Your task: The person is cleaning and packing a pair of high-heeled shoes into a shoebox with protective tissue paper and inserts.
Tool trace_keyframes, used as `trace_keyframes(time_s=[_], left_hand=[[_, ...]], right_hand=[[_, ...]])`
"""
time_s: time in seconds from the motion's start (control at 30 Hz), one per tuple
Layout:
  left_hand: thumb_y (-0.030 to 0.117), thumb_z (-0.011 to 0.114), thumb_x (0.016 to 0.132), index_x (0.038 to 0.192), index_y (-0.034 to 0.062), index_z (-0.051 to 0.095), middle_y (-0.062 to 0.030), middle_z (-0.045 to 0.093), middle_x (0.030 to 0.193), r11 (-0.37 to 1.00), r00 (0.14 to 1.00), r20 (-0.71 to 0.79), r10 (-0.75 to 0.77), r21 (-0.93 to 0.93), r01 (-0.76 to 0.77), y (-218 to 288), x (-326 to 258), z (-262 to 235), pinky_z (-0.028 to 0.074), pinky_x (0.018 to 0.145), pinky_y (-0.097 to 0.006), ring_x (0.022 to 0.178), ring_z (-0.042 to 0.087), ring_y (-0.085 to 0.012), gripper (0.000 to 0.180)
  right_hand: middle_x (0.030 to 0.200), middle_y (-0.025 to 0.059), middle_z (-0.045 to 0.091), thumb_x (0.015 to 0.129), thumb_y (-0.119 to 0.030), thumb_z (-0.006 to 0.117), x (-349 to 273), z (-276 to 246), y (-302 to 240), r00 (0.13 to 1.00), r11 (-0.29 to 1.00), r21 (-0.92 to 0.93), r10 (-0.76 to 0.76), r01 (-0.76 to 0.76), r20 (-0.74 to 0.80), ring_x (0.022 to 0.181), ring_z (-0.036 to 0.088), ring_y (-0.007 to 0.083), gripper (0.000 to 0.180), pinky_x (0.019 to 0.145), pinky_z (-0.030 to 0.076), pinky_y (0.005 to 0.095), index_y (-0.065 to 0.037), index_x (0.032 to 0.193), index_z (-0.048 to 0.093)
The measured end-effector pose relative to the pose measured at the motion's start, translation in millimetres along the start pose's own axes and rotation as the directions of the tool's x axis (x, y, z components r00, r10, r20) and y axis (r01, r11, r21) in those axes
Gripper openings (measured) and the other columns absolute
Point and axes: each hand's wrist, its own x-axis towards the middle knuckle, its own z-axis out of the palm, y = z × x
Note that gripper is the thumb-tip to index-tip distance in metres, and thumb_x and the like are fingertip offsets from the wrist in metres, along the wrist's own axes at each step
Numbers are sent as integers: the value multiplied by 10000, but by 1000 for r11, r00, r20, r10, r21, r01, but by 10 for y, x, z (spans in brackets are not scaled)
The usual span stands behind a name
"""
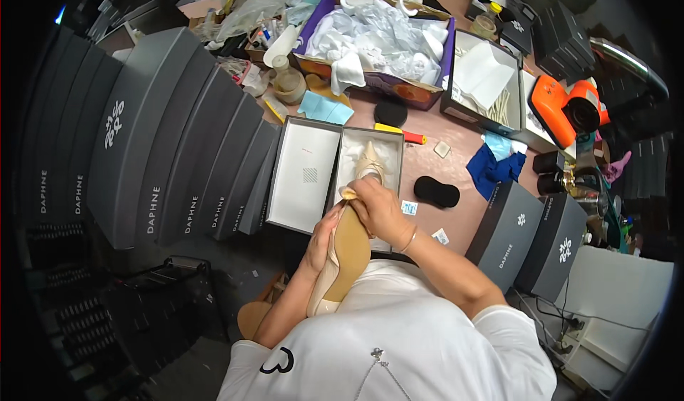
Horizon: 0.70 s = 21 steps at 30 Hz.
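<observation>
A beige shoe (pixel 349 255) is tilted up against my white shirt, its tan sole facing me and its toe pointing away. My left hand (pixel 320 243) is closed round its left side. At the toe end, my right hand (pixel 385 212) pinches a small yellowish piece (pixel 348 193) against the shoe; I cannot make out its exact kind. Just beyond my hands lies a shoebox (pixel 303 176) with its white inside showing. A second beige shoe (pixel 370 160) rests on white paper in the box's right half, partly hidden by my right hand.
Grey shoeboxes (pixel 153 130) stand in rows at left, with more (pixel 502 233) at right. On the pink table are a black oval pad (pixel 436 191), a yellow-and-red tool (pixel 400 134) and a blue cloth (pixel 496 169). Behind stand a purple carton of crumpled paper (pixel 447 59) and an orange heat gun (pixel 552 109).
</observation>
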Motion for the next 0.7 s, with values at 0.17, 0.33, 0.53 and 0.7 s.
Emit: trace_keyframes(time_s=[0.17,0.33,0.53,0.7], left_hand=[[363,318,956,1398,6,353,-155,582,1127,998,992,-123,-17,-62,10,-1,-15,-112,478,879,-332,973,604,-216,569],[356,325,950,1423,9,313,-169,563,1197,997,992,-120,-42,-76,33,124,1,-88,430,963,-332,1088,558,-226,587],[365,280,960,1437,74,311,-170,558,1166,993,996,-90,-7,-115,-3,-8,-53,-168,465,928,-393,1029,571,-266,559],[361,303,938,1444,48,287,-182,568,1150,969,984,-172,-44,-246,0,43,55,-34,487,888,-404,1018,586,-274,595]], right_hand=[[779,120,539,769,-111,620,257,-51,321,996,997,-4,81,-81,26,669,587,305,150,543,475,408,-73,888,537],[784,116,556,791,-139,616,95,6,322,973,988,-34,155,-151,174,680,605,299,137,553,488,403,-84,903,557],[757,64,539,784,-112,600,-158,-169,290,987,1000,31,-2,-3,161,626,595,241,103,479,463,350,-102,868,541],[757,78,533,787,-121,585,189,-75,716,992,993,1,117,-117,-44,645,595,277,111,521,478,379,-104,861,504]])
